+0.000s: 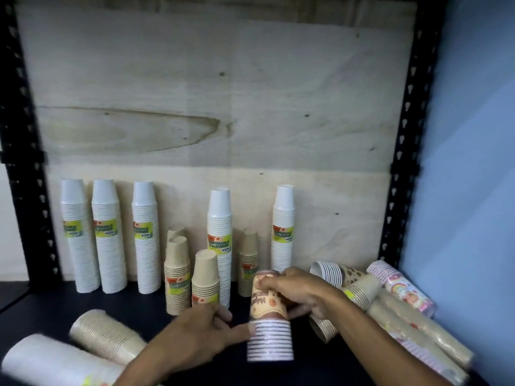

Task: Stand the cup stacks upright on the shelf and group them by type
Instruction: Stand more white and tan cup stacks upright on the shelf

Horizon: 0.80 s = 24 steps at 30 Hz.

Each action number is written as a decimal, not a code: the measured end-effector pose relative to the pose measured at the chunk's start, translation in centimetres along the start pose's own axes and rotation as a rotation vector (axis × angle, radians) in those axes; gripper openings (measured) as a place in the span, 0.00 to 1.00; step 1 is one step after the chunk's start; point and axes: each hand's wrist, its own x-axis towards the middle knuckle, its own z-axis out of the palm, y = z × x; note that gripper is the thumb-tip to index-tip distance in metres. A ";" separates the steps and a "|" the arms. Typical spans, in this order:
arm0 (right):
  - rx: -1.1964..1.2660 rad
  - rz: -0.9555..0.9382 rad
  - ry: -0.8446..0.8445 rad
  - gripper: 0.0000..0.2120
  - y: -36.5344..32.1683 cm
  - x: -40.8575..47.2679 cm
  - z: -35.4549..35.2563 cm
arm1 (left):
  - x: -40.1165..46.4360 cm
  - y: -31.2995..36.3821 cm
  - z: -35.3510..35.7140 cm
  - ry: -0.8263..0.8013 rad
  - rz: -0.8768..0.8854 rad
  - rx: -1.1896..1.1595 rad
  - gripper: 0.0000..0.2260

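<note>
At lower left of the frame a white paper cup stack (53, 363) and a kraft brown cup stack (107, 337) lie on their sides on the dark shelf (50, 307). Tall white stacks (110, 238) stand at the plywood back. At lower centre, the left hand (195, 335) touches the upright printed cup stack (269, 316) with straight fingers, the right hand (301, 292) curls its fingers round its top. Fallen stacks (404, 316) lie lower right.

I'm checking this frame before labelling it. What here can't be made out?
- Printed stack, head view: wording blurred by motion and partly covered by the right hand.
- White stack, lower left: cut off by the frame edge.
- Labels on the upright white stacks: small text too small to read.
- Lying stacks, right: overlapping, count unclear.
</note>
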 end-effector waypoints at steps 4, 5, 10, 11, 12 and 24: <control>0.139 -0.084 0.014 0.14 0.4 -0.3 -1.0 | 2.4 0.8 2.9 0.006 0.052 0.000 0.47; 0.176 -0.104 0.012 0.13 0.5 -0.4 -1.4 | 3.0 0.9 3.3 0.028 0.059 0.018 0.47; 0.327 -0.148 -0.142 0.23 1.8 -0.4 -2.7 | 4.3 1.6 4.8 -0.013 0.097 -0.080 0.33; 0.340 -0.147 -0.159 0.23 1.9 -0.5 -2.8 | 4.5 1.7 5.1 -0.015 0.107 -0.106 0.31; 0.342 -0.151 -0.167 0.22 2.0 -0.4 -3.0 | 4.8 1.7 5.3 -0.014 0.115 -0.114 0.31; -0.924 0.268 0.625 0.36 6.0 -0.6 -10.8 | 6.3 0.5 5.3 0.114 0.108 -0.063 0.32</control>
